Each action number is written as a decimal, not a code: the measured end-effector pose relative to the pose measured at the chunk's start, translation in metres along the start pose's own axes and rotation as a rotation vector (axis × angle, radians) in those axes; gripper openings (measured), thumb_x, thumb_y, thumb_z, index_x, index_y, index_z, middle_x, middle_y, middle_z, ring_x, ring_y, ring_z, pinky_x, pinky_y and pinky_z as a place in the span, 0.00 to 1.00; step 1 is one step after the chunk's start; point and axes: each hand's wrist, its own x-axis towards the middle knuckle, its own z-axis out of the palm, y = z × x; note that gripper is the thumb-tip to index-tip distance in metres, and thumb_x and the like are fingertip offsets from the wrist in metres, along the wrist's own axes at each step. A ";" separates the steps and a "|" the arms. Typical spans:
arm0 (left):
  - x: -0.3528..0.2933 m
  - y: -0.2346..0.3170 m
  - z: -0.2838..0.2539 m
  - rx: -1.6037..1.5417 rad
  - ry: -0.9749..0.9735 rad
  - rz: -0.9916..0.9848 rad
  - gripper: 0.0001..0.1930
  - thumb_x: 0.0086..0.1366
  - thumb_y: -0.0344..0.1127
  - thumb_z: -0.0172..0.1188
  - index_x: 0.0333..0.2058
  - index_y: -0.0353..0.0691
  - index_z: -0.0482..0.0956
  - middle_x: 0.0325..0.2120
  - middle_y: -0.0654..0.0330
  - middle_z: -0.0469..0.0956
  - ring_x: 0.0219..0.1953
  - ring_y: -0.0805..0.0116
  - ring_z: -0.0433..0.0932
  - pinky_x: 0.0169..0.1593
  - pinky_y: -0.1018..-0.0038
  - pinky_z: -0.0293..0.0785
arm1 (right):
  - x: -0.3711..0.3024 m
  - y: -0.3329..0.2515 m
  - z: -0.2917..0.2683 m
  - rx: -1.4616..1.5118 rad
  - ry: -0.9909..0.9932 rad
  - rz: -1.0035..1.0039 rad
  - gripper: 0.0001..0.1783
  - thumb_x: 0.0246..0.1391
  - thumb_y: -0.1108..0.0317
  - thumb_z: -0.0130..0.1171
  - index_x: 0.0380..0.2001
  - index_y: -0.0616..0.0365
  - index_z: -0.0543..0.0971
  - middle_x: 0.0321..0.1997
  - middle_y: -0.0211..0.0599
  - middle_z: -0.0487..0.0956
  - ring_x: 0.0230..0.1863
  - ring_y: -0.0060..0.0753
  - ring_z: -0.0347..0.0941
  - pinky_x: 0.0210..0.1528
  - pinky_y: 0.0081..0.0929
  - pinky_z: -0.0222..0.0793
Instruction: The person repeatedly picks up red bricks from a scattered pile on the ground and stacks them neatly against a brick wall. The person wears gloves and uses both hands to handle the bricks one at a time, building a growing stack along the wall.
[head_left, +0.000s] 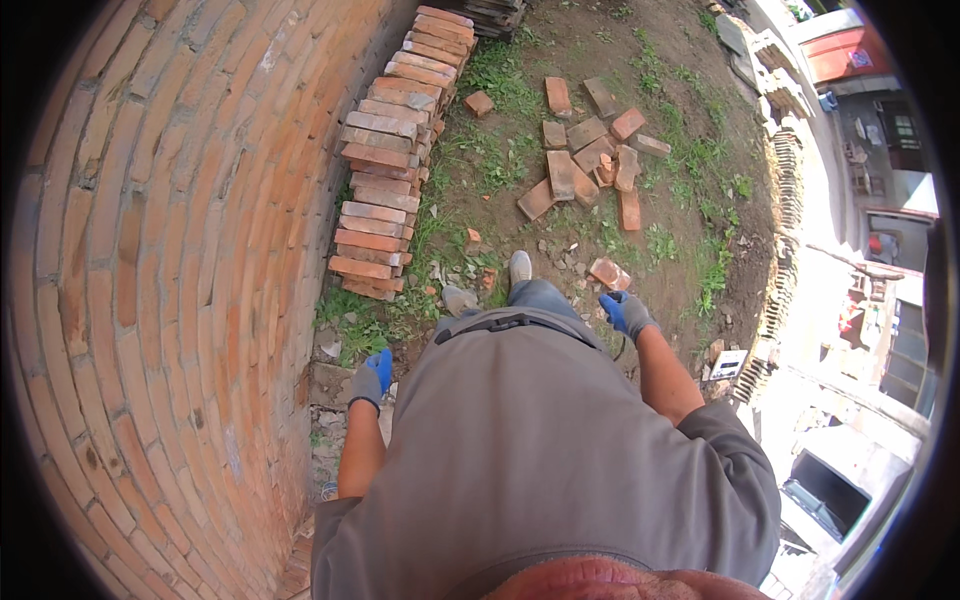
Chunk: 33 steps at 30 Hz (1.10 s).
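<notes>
My left hand (371,379), in a grey glove with blue on the fingers, hangs low by my left side near the brick wall. Its fingers are partly turned away, and nothing shows in it. My right hand (627,314), gloved the same way, is beside my right hip with its fingers curled in; I see nothing in it. Just beyond it on the ground lies a single reddish brick (609,273), apart from the glove. A long stack of bricks (380,180) runs along the wall ahead on the left. Loose bricks (560,175) lie in a heap ahead of my feet.
A tall brick wall (180,260) rises close on my left. Dirt with grass patches (490,170) and rubble spreads ahead. On the right, a long row of stacked tiles (788,190) borders a bright paved yard. A lone brick piece (479,103) lies by the stack.
</notes>
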 end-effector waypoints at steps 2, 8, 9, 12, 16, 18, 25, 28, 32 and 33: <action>-0.004 0.005 -0.003 -0.166 0.017 0.115 0.39 0.89 0.72 0.52 0.62 0.39 0.93 0.56 0.39 0.94 0.61 0.34 0.92 0.67 0.48 0.85 | -0.012 0.008 -0.004 -0.056 -0.004 0.082 0.41 0.77 0.34 0.66 0.69 0.61 0.92 0.68 0.59 0.94 0.72 0.57 0.91 0.75 0.47 0.83; 0.030 0.015 -0.003 -0.007 -0.047 0.255 0.39 0.91 0.70 0.50 0.61 0.37 0.94 0.54 0.40 0.95 0.57 0.35 0.92 0.63 0.46 0.84 | -0.076 0.053 -0.004 0.067 -0.020 0.294 0.37 0.82 0.35 0.62 0.64 0.60 0.94 0.53 0.51 0.97 0.49 0.50 0.96 0.57 0.51 0.91; 0.040 0.014 -0.001 0.030 -0.068 0.200 0.39 0.91 0.70 0.50 0.60 0.37 0.94 0.53 0.40 0.95 0.56 0.36 0.92 0.62 0.46 0.84 | -0.093 0.063 -0.001 0.140 -0.055 0.369 0.36 0.83 0.36 0.61 0.62 0.60 0.94 0.50 0.50 0.97 0.45 0.49 0.95 0.52 0.51 0.92; 0.078 0.018 0.004 0.286 -0.135 0.221 0.38 0.91 0.69 0.51 0.58 0.36 0.94 0.53 0.39 0.95 0.57 0.35 0.92 0.61 0.45 0.84 | -0.144 0.096 0.012 0.218 -0.125 0.535 0.35 0.84 0.36 0.62 0.61 0.59 0.94 0.49 0.48 0.97 0.39 0.45 0.94 0.43 0.49 0.93; 0.117 0.042 0.002 0.013 -0.222 0.098 0.38 0.91 0.68 0.53 0.54 0.33 0.94 0.45 0.46 0.96 0.47 0.48 0.94 0.55 0.52 0.86 | -0.189 0.139 0.037 0.318 -0.122 0.665 0.35 0.83 0.36 0.62 0.60 0.59 0.94 0.49 0.47 0.97 0.37 0.46 0.94 0.41 0.47 0.93; 0.125 0.053 -0.006 -0.057 -0.190 0.238 0.38 0.92 0.68 0.54 0.52 0.32 0.94 0.42 0.50 0.95 0.44 0.52 0.93 0.53 0.54 0.86 | -0.194 0.153 0.044 0.274 -0.100 0.615 0.34 0.82 0.36 0.63 0.60 0.59 0.95 0.49 0.49 0.97 0.37 0.47 0.95 0.40 0.47 0.93; 0.119 0.090 -0.006 -0.131 -0.163 0.168 0.36 0.92 0.66 0.58 0.51 0.31 0.93 0.39 0.54 0.94 0.42 0.59 0.92 0.49 0.59 0.87 | -0.161 0.165 0.032 0.078 0.109 0.414 0.34 0.75 0.40 0.66 0.62 0.60 0.95 0.60 0.61 0.96 0.61 0.63 0.95 0.66 0.55 0.87; 0.088 0.102 0.014 -0.095 -0.174 0.280 0.37 0.90 0.68 0.59 0.48 0.32 0.92 0.36 0.54 0.91 0.36 0.61 0.88 0.42 0.59 0.85 | -0.150 0.182 0.020 0.142 0.157 0.353 0.33 0.76 0.40 0.65 0.63 0.58 0.95 0.64 0.61 0.95 0.69 0.65 0.91 0.74 0.54 0.82; 0.045 0.149 0.063 0.082 -0.155 0.201 0.36 0.90 0.66 0.60 0.40 0.33 0.92 0.30 0.57 0.89 0.32 0.64 0.82 0.38 0.59 0.79 | -0.154 0.240 0.009 0.215 0.182 0.331 0.35 0.75 0.38 0.64 0.62 0.57 0.95 0.62 0.60 0.95 0.66 0.66 0.92 0.72 0.55 0.84; 0.032 0.160 0.071 0.130 -0.156 0.185 0.36 0.90 0.65 0.61 0.39 0.32 0.92 0.29 0.56 0.89 0.32 0.63 0.82 0.40 0.57 0.80 | -0.156 0.256 0.008 0.201 0.151 0.365 0.35 0.75 0.37 0.64 0.62 0.57 0.95 0.62 0.60 0.95 0.65 0.67 0.92 0.71 0.56 0.85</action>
